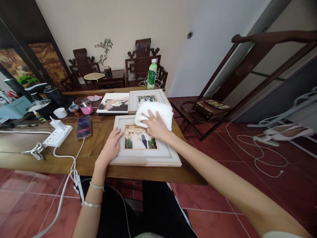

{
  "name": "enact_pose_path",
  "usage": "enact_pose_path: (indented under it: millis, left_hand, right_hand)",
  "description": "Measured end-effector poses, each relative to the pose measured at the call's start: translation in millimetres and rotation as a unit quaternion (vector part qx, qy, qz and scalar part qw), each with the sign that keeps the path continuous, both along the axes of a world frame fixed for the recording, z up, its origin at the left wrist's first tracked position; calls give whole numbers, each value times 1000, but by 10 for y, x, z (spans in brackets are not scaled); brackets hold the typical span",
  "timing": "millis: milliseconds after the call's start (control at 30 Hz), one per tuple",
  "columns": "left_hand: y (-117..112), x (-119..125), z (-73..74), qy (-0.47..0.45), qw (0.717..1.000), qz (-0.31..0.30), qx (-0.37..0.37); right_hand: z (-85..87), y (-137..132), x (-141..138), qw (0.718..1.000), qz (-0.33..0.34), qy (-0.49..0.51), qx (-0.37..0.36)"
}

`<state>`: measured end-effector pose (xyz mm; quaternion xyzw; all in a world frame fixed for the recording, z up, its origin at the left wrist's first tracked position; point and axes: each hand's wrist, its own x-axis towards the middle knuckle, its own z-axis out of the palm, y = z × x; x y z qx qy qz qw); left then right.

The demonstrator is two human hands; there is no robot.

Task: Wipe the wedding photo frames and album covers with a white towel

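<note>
A light-framed photo frame [162,155] lies flat on the wooden table [24,145] in front of me. My left hand [111,147] rests flat on its left edge, fingers stretched out. My right hand [155,126] presses down on a white folded cloth [158,110] at the frame's upper right corner, over the picture. A second frame [132,100] and a frameless photo print [112,103] lie just behind.
A phone [83,127] on a white cable, a white power strip [57,134], a pink cup [86,108] and a white bowl [60,112] sit at left. A green bottle [152,75] stands at the far edge. Carved chairs line the wall; cables lie on the red floor at right.
</note>
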<state>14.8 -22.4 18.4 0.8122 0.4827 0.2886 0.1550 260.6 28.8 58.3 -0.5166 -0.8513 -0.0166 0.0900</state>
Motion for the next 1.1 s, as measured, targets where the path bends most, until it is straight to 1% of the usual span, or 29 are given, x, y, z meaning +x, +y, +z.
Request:
enact_pose_path:
  millis: [67,133,233,333,400,467,533,600,667,767,833,900,967,1033,1100]
  left_hand:
    - [8,-5,-12,-3,1000,1,0]
    - [10,-5,-17,-7,1000,-3,2]
    - [6,2,-17,-11,1000,-5,5]
    - [4,11,-22,-5,1000,3,6]
    - [6,15,-29,-1,1000,9,7]
    - [11,16,-33,4,1000,13,9]
    - [14,15,-31,13,1000,11,10]
    - [17,14,-27,21,1000,8,10]
    - [19,13,-25,22,1000,5,11]
    - [23,9,-37,17,1000,5,11]
    - [27,2,-53,18,1000,4,13]
    - [30,-9,-68,21,1000,-1,18]
    - [33,-19,-79,19,1000,-8,23]
    - [33,-25,-82,17,1000,-9,24]
    - [33,-24,-80,19,1000,-5,22]
  right_hand:
    - [2,-6,-67,1000,5,-1,-24]
    - [23,-160,-124,998,24,-4,-56]
    - [128,-590,-157,991,63,-10,-118]
    - [330,-1069,-135,974,104,-10,-201]
    - [474,-1322,-129,957,142,-6,-254]
    - [565,-1487,-156,940,176,-10,-294]
    - [565,-1550,-209,935,190,-11,-301]
    - [471,-1501,-256,944,180,6,-276]
    - [321,-1342,-261,961,155,33,-228]
    - [108,-943,-165,982,126,26,-139]
    - [20,-631,-67,987,139,6,-77]
    - [-26,-338,3,990,137,-4,-30]
    - [-46,-111,12,993,115,-9,-2]
    - [-56,13,-45,996,93,-12,6]
    - [-57,8,-145,996,83,-10,-7]
